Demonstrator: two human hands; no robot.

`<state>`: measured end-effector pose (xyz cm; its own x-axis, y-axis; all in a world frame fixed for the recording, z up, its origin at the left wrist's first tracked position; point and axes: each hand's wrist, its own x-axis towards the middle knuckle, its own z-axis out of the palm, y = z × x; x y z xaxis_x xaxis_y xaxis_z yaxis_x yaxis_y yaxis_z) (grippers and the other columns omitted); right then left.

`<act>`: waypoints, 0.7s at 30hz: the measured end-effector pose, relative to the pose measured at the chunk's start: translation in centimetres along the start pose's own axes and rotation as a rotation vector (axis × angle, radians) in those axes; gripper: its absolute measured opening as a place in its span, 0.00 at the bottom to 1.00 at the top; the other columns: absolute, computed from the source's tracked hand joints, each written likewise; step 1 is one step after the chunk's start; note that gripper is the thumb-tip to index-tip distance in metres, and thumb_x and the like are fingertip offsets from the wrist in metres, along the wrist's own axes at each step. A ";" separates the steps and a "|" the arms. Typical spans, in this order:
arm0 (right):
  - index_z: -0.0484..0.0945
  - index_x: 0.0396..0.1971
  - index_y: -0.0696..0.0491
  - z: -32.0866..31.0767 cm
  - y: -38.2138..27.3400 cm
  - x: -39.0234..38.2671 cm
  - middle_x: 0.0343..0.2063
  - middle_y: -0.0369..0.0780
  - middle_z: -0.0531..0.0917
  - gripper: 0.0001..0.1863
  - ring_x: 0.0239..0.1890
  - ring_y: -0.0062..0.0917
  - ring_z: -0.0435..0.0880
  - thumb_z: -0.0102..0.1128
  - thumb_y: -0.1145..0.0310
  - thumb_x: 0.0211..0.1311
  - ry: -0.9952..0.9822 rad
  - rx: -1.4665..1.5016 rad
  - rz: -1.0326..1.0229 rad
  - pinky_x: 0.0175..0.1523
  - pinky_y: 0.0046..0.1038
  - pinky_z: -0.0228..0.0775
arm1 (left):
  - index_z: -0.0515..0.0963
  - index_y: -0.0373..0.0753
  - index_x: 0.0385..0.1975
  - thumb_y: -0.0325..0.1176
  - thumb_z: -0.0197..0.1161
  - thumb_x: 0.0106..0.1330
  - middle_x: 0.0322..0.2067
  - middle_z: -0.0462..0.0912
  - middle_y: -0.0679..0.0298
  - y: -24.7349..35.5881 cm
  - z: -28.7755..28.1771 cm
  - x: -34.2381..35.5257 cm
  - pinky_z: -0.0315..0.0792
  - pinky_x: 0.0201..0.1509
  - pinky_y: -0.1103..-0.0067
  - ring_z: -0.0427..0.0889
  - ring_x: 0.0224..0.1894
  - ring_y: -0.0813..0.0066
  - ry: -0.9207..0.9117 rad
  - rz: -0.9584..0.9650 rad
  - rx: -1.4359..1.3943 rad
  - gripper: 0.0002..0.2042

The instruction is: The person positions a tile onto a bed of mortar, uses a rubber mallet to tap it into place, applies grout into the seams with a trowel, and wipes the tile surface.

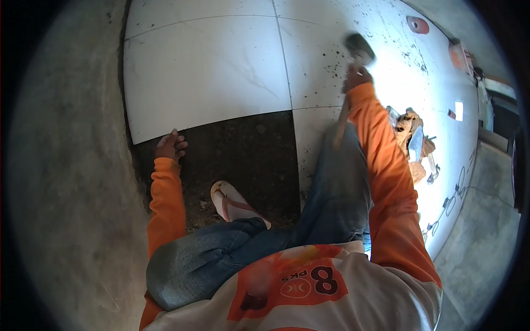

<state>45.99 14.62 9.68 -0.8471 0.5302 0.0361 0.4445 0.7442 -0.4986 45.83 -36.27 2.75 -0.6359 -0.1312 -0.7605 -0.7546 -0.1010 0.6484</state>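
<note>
Glare whitens floor tiles (395, 83) at right; concrete (66, 165) at left is dim; mallet (360, 47) motion-blurred; edges bow toward the black rim.

White tiled floor (207, 71), interrupted by dark bare patch (254, 149), sandalled foot (238, 205) planted on patch, dark crumbs (331, 68) scattered beyond and right of patch, crumpled brown heap (407, 120) set right of patch, looped dark cable (460, 190) strewn farther right, red cylinder (418, 25) placed far beyond patch, to its right.

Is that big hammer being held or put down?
Held: the right hand grips the mallet by its handle.
</note>
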 end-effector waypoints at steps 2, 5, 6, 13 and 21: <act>0.71 0.44 0.51 0.8 -5.3 -2.5 0.34 0.47 0.79 0.14 0.39 0.40 0.78 0.47 0.59 0.64 -0.237 0.124 -0.114 0.38 0.36 0.72 | 0.72 0.40 0.36 0.44 0.64 0.58 0.26 0.78 0.67 0.0 -0.3 0.1 0.72 0.24 0.83 0.79 0.26 0.75 0.017 -0.012 0.036 0.15; 0.70 0.42 0.54 1.8 -12.5 -6.8 0.37 0.52 0.78 0.20 0.41 0.46 0.77 0.49 0.52 0.61 -0.824 -0.200 -0.514 0.42 0.40 0.71 | 0.72 0.41 0.36 0.45 0.64 0.58 0.27 0.78 0.68 -0.7 -1.7 1.2 0.72 0.27 0.81 0.80 0.28 0.74 0.033 0.005 0.058 0.15; 0.70 0.41 0.55 0.5 -16.4 -9.1 0.36 0.52 0.78 0.21 0.40 0.47 0.77 0.50 0.50 0.60 -0.942 -0.183 -0.464 0.42 0.42 0.71 | 0.73 0.42 0.37 0.45 0.64 0.57 0.28 0.78 0.67 -1.6 -3.5 1.4 0.73 0.29 0.80 0.80 0.29 0.73 0.033 0.016 0.048 0.16; 0.62 0.40 0.53 3.1 -14.7 -16.1 0.28 0.52 0.78 0.24 0.31 0.51 0.78 0.62 0.57 0.51 -1.101 -0.018 -0.549 0.36 0.43 0.72 | 0.74 0.35 0.41 0.42 0.60 0.61 0.35 0.81 0.56 -0.5 0.5 1.6 0.76 0.35 0.75 0.82 0.34 0.68 -0.025 0.034 -0.074 0.17; 0.63 0.41 0.52 2.7 -23.7 -16.0 0.22 0.49 0.76 0.20 0.25 0.47 0.78 0.59 0.67 0.49 -1.068 0.142 -0.740 0.30 0.41 0.70 | 0.78 0.33 0.31 0.47 0.65 0.56 0.29 0.81 0.59 -3.5 -2.5 1.8 0.73 0.32 0.78 0.80 0.29 0.74 -0.009 0.042 -0.338 0.19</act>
<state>48.25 -12.61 18.62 -0.7167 -0.6152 -0.3286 -0.2025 0.6345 -0.7460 47.74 -38.66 -0.80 -0.6677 -0.1339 -0.7323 -0.6323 -0.4171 0.6528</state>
